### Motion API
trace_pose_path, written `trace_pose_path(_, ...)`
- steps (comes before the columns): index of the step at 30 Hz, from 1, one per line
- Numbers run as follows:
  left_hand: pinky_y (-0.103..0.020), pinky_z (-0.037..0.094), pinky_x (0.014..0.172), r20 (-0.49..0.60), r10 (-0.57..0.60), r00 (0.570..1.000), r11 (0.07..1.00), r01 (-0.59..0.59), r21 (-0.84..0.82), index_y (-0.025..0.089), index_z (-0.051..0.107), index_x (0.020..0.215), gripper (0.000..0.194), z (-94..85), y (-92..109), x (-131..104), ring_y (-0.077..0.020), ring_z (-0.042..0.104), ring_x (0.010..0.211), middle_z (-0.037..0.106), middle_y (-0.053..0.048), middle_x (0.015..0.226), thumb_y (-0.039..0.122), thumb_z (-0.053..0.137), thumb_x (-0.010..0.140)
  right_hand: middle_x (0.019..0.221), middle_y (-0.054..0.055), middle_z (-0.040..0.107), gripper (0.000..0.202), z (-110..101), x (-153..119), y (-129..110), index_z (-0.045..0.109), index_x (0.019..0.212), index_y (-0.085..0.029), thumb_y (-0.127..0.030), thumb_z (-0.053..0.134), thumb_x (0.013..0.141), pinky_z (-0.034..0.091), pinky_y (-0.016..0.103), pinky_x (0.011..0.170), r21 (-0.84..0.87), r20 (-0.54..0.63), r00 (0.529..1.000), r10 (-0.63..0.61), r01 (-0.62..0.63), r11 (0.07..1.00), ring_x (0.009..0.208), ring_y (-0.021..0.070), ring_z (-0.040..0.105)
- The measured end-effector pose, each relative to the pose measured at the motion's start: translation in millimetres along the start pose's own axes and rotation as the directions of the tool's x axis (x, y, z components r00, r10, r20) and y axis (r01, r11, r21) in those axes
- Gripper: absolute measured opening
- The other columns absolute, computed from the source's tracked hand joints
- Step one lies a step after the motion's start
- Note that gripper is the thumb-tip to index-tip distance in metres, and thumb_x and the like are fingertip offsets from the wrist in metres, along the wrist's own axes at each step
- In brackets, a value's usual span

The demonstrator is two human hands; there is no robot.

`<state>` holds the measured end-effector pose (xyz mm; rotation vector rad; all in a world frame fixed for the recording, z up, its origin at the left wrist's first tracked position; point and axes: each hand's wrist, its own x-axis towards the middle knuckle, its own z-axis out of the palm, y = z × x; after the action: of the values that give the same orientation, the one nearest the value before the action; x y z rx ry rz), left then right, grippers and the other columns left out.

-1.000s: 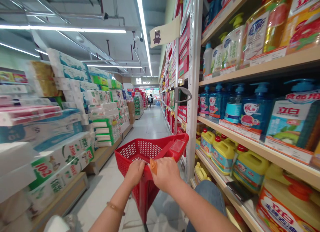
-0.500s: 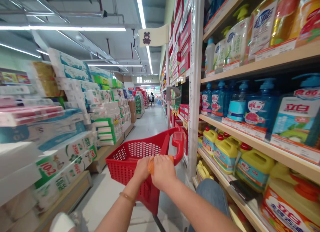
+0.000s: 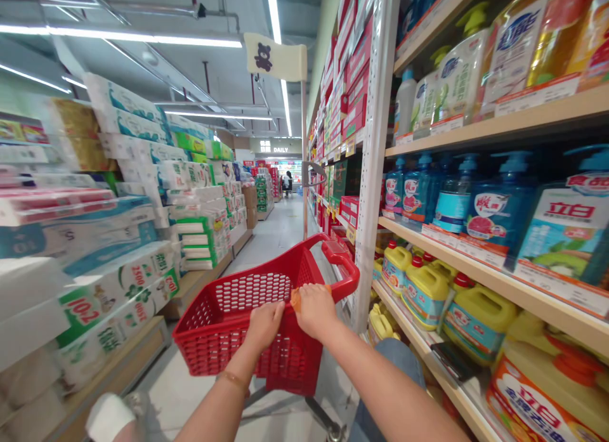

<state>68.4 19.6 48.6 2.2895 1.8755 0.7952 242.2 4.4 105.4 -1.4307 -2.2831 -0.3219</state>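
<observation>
Paper packs [image 3: 124, 299] stand at left, well apart from the hands; the cart [image 3: 207, 350] stands on the floor [image 3: 183, 397] between packs and shelf; the left grip [image 3: 263, 328] is curled on the cart's near rim [image 3: 223, 321] and should serve as a firm brace; the cloth [image 3: 295, 299], as the orange piece appears to be, lies at the rim, mostly hidden, with the right grip [image 3: 316, 310] closed over it; press evenly; leave the handle [image 3: 349, 277], to the right, unloaded; keep the knee [image 3: 397, 363] clear of the shelf [image 3: 402, 228] and its jugs [image 3: 471, 318].
</observation>
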Motion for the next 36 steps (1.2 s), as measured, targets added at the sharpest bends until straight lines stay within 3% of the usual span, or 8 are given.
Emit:
trace_pose_path(2, -0.039, 0.039, 0.083, -0.029, -0.093, 0.995, 0.993, 0.095, 0.068, 0.017, 0.068, 0.081, 0.055, -5.7, -14, -12, -0.026, 0.065, 0.093, 0.073, -0.014, 0.092, 0.041, 0.021, 0.097, 0.103, 0.018, 0.068, 0.034, -2, 6, 13, 0.066, 0.105, -0.007, -0.028, 0.051, 0.083, 0.034, 0.038, 0.091, 0.001, 0.008, 0.998, 0.062, -0.062, 0.998, 0.1, 0.0266, 0.059)
trace_pose_path(6, -0.041, 0.035, 0.089, -0.012, -0.187, 0.982, 0.966, 0.186, 0.178, 0.02, 0.067, 0.083, 0.053, -6.0, -19, -25, -0.0249, 0.063, 0.098, 0.074, -0.009, 0.095, 0.043, 0.022, 0.097, 0.102, 0.023, 0.067, 0.034, 8, 14, 14, 0.066, 0.103, -0.001, -0.022, 0.051, 0.081, 0.034, 0.04, 0.09, -0.077, -0.012, 0.976, 0.215, -0.216, 0.973, 0.1, 0.0291, 0.058)
trace_pose_path(12, -0.038, 0.036, 0.086, 0.026, -0.139, 0.99, 0.975, 0.133, 0.176, 0.024, 0.064, 0.091, 0.045, -4.3, -9, -31, -0.022, 0.063, 0.1, 0.073, -0.006, 0.099, 0.043, 0.024, 0.097, 0.115, 0.017, 0.064, 0.039, 41, 5, -4, 0.063, 0.114, -0.006, -0.027, 0.053, 0.082, 0.028, 0.037, 0.101, 0.083, -0.03, 0.999, -0.03, 0.032, 0.996, 0.112, 0.0256, 0.053)
trace_pose_path(18, -0.037, 0.039, 0.079, -0.074, -0.25, 0.965, 0.899, 0.26, 0.351, 0.021, 0.062, 0.087, 0.049, -11.7, -34, -61, -0.0255, 0.063, 0.094, 0.072, -0.009, 0.091, 0.052, 0.026, 0.095, 0.12, 0.02, 0.063, 0.04, 54, 12, -1, 0.063, 0.114, -0.004, -0.027, 0.055, 0.082, 0.023, 0.038, 0.106, 0.087, -0.026, 0.989, 0.148, -0.145, 0.986, 0.121, 0.0275, 0.049)
trace_pose_path(24, -0.033, 0.042, 0.071, 0.03, -0.235, 0.972, 0.924, 0.213, 0.316, 0.022, 0.063, 0.09, 0.05, -10.9, -29, -66, -0.0238, 0.068, 0.088, 0.074, -0.008, 0.09, 0.048, 0.021, 0.096, 0.116, 0.014, 0.066, 0.037, 72, 2, -27, 0.063, 0.113, -0.009, -0.031, 0.053, 0.085, 0.024, 0.035, 0.107, 0.202, 0.003, 0.999, -0.049, 0.047, 0.978, 0.119, 0.0242, 0.051)
trace_pose_path(28, -0.035, 0.044, 0.07, 0.062, -0.281, 0.958, 0.918, 0.249, 0.309, 0.021, 0.065, 0.084, 0.058, -15.7, -42, -79, -0.0271, 0.069, 0.082, 0.074, -0.011, 0.083, 0.057, 0.021, 0.093, 0.108, 0.014, 0.068, 0.031, 67, 11, -16, 0.067, 0.103, -0.01, -0.031, 0.048, 0.09, 0.029, 0.034, 0.102, 0.171, 0.033, 0.998, 0.055, -0.06, 0.983, 0.114, 0.0239, 0.054)
trace_pose_path(31, -0.035, 0.044, 0.075, 0.027, -0.209, 0.978, 0.934, 0.191, 0.303, 0.021, 0.064, 0.074, 0.059, -12.3, -48, -91, -0.0256, 0.068, 0.081, 0.073, -0.011, 0.078, 0.054, 0.02, 0.094, 0.104, 0.015, 0.068, 0.029, 68, 13, -18, 0.067, 0.101, -0.008, -0.029, 0.051, 0.088, 0.032, 0.035, 0.099, 0.153, 0.034, 0.993, 0.111, -0.115, 0.981, 0.109, 0.0243, 0.056)
trace_pose_path(36, -0.033, 0.045, 0.074, 0.044, -0.122, 0.992, 0.971, 0.109, 0.215, 0.022, 0.067, 0.079, 0.056, -4.2, -37, -101, -0.0216, 0.067, 0.073, 0.072, -0.008, 0.075, 0.046, 0.02, 0.096, 0.103, 0.01, 0.069, 0.034, 73, -5, -33, 0.067, 0.101, -0.014, -0.039, 0.047, 0.092, 0.034, 0.034, 0.099, 0.223, 0.049, 0.993, -0.105, 0.091, 0.971, 0.105, 0.0219, 0.058)
